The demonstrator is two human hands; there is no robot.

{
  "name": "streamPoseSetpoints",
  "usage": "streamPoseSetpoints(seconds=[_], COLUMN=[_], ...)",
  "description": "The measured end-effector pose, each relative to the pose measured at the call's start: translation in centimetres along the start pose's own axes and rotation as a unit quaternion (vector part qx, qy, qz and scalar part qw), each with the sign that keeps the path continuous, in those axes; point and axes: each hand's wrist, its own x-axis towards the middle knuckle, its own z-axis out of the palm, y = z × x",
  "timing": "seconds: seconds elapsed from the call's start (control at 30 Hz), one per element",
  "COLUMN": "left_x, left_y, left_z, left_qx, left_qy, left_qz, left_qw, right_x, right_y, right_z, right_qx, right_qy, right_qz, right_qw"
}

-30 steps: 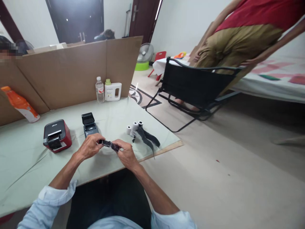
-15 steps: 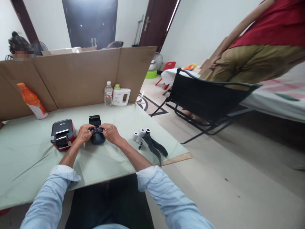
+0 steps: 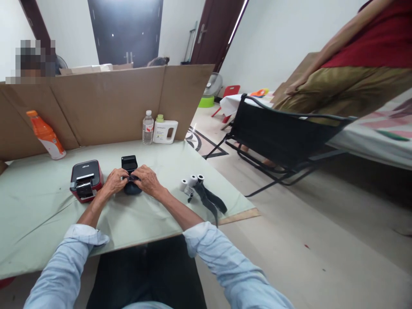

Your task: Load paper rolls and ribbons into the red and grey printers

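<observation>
My left hand point(image 3: 113, 181) and my right hand point(image 3: 146, 180) meet over a small black printer point(image 3: 130, 167) with its lid raised, on the pale green table point(image 3: 38, 214). Both hands are closed in a pinch on a small dark part point(image 3: 131, 177) held at the printer's open bay. What sits inside the bay is hidden by my fingers. A red and black printer point(image 3: 85, 180) stands just left of my left hand. Three white paper rolls point(image 3: 192, 181) and black straps point(image 3: 209, 200) lie to the right of my right hand.
A cardboard screen point(image 3: 106, 103) walls the table's far side. An orange bottle point(image 3: 45, 134), a water bottle point(image 3: 147, 127) and a white jug point(image 3: 164, 130) stand against it. A black folding chair point(image 3: 283, 137) is on the floor to the right, with a person in red point(image 3: 360, 64) behind.
My hands carried the small dark part from in front of me forward to the black printer and lowered it into the open bay. The view swung slightly left.
</observation>
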Motion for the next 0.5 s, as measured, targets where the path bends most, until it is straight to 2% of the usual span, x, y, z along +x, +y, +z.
streamPoseSetpoints(seconds=[0.07,0.17,0.27,0.37,0.5], left_x=[0.1,1.6,3.6,4.2,1.9], left_y=[-0.7,-1.8,-2.3,-2.4,-2.0], left_z=[0.2,0.7,1.1,1.1,0.0], left_qx=[-0.014,-0.067,-0.136,-0.147,-0.105], left_qy=[0.042,0.105,0.108,0.112,0.077], left_qz=[-0.025,-0.108,-0.154,-0.133,-0.06], left_qw=[0.999,0.986,0.973,0.974,0.99], right_x=[-0.5,-1.5,-2.5,-3.1,-3.4], right_y=[-0.1,-0.4,-1.0,-1.5,-1.8], right_z=[0.4,1.4,2.4,3.1,3.6], right_qx=[0.006,-0.002,-0.031,-0.047,-0.045], right_qy=[0.031,0.053,0.066,0.069,0.081], right_qz=[-0.02,-0.043,-0.026,-0.005,0.0], right_qw=[0.999,0.998,0.997,0.996,0.996])
